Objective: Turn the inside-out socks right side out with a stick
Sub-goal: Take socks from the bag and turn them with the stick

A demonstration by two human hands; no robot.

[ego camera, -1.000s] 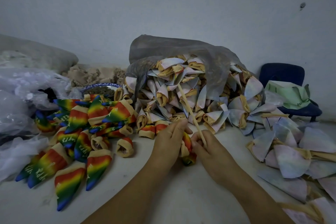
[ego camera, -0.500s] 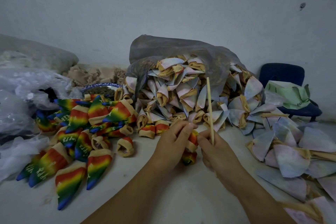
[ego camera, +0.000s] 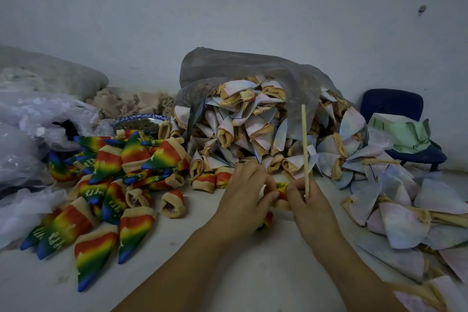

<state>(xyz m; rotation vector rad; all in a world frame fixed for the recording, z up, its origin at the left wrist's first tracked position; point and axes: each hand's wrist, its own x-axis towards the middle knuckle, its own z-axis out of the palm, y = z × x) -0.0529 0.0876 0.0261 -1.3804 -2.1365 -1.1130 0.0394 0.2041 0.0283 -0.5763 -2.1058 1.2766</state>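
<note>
At nine o'clock we see crumpled clear bags (ego camera: 38, 134); we cannot tell what is in them. Toward ten o'clock a blue-rimmed bowl (ego camera: 149, 116) holds brownish crumbly stuff. At twelve o'clock a grey bag (ego camera: 240, 71) lies open toward us. It is stuffed with pale socks (ego camera: 243, 124), which spill from its mouth across the tabletop (ego camera: 240, 281) to three and four o'clock. At two o'clock a dark blue chair (ego camera: 395, 106) carries a folded green sheet (ego camera: 405, 132).

The clear bags are thin, shiny film. Behind the bowl lies lumpy beige fluff (ego camera: 126, 104). From eight to ten o'clock lie the rainbow socks (ego camera: 106, 185), which are knit cones. They run from red through yellow and green to blue tips, with tan cuffs and white lettering, and a few are rolled into short rings. The grey bag is wrinkled, half-clear film. The pale socks are flat pointed wedges of washed-out pink and blue with tan cuffs.

At the centre our left hand (ego camera: 243, 197) pinches a bunched red-and-yellow sock (ego camera: 282, 189), held between both hands just over the tabletop. Our right hand (ego camera: 309, 205) curls round the stick (ego camera: 305, 149) and also touches the sock. The stick is thin, straight pale wood and stands nearly upright, its top in front of the grey bag.
</note>
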